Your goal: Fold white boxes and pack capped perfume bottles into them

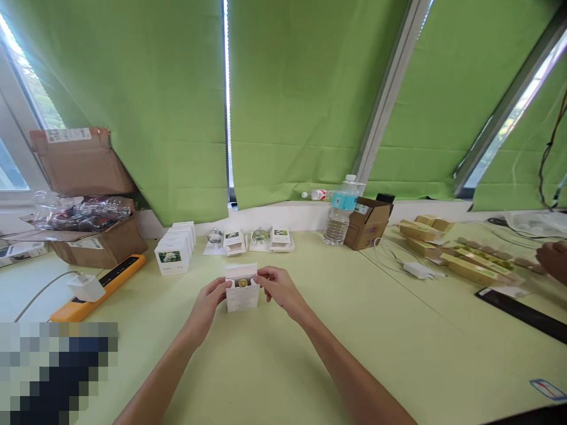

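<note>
A small white box (241,297) stands on the pale green table (310,354) with its top flap up. A gold-capped item (243,283) shows inside its open top. My left hand (207,300) grips the box's left side with curled fingers. On the right side, my right hand (278,288) pinches the box near the top edge. Both hands hold it upright in front of me.
A row of white boxes (176,248) stands behind on the left. Small glass globes (215,236) and open boxes (280,237) lie at the table's back. A water bottle (340,212), cardboard boxes (367,223), an orange power strip (101,285) and another person's hand (553,260) are around.
</note>
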A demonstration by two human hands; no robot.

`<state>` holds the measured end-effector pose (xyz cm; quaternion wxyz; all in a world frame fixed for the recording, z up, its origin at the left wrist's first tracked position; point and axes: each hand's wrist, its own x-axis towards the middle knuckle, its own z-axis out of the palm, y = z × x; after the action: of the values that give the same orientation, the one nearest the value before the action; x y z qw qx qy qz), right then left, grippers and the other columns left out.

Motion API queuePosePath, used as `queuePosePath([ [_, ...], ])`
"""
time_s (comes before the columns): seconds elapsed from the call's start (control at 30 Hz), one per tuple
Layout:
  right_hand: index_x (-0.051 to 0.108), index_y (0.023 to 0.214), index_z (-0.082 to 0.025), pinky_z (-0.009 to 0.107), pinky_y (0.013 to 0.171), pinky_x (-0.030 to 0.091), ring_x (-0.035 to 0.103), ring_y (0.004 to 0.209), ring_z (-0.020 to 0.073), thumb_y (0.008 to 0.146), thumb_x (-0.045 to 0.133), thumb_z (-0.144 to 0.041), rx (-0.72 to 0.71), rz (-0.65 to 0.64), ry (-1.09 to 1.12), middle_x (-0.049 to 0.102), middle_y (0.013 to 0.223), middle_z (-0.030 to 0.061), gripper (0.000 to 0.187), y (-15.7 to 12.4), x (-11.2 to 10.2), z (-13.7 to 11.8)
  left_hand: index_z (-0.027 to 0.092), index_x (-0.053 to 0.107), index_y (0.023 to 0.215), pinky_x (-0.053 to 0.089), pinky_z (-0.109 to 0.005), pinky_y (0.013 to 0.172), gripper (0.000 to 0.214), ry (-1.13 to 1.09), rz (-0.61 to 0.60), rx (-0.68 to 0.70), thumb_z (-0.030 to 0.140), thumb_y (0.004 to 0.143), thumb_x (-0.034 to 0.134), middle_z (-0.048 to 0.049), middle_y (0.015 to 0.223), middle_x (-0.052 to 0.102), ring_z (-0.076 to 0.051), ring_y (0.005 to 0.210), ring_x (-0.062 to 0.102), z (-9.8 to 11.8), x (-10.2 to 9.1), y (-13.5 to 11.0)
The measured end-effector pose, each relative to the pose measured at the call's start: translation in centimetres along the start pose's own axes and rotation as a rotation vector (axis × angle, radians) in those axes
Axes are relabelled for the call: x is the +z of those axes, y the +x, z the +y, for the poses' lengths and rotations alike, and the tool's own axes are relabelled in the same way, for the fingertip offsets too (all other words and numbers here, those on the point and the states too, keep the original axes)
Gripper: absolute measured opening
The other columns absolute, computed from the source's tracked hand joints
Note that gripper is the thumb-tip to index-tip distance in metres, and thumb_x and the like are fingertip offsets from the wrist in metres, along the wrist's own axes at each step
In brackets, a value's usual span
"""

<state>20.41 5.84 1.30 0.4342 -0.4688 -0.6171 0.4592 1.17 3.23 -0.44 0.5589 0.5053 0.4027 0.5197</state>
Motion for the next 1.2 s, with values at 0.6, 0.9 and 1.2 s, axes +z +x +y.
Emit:
queuePosePath([
  [0.6,0.061,0.115,-0.022,0.04,0.092,0.044,0.057,0.105,0.0218,0.076,0.068,-0.039,-0.118,-0.387,0.053,0.062,0.115,0.0079,0.044,-0.8,-2.1,-2.1,0.015,0.065,0.108,0.047,-0.032,0.085,0.048,-0.008,0.043,-0.009,0.053,0.08,0.055,-0.0104,0.111,0.068,-0.023,0.101,0.061,0.1,0.2,-0.3],
  [0.9,0.064,0.11,-0.02,0.039,0.09,0.047,0.058,0.104,0.0211,0.078,0.063,-0.049,-0.026,-0.393,0.09,0.065,0.108,0.0067,0.043,-0.5,-2.0,-1.6,0.016,0.062,0.117,0.044,-0.036,0.089,0.05,-0.012,0.032,0.022,0.05,0.082,0.053,-0.0098,0.107,0.069,-0.024,0.102,0.06,-0.3,0.2,-0.3],
  [1.2,0.065,0.109,-0.021,0.04,0.089,0.048,0.059,0.104,0.0226,0.077,0.062,-0.051,-0.007,-0.366,0.073,0.066,0.106,0.0066,0.044,-0.4,-1.7,-1.5,0.017,0.064,0.114,0.043,-0.034,0.092,0.045,0.014,0.045,0.113,0.048,0.082,0.055,-0.0088,0.114,0.067,-0.024,0.103,0.059,0.2,0.2,-0.6],
])
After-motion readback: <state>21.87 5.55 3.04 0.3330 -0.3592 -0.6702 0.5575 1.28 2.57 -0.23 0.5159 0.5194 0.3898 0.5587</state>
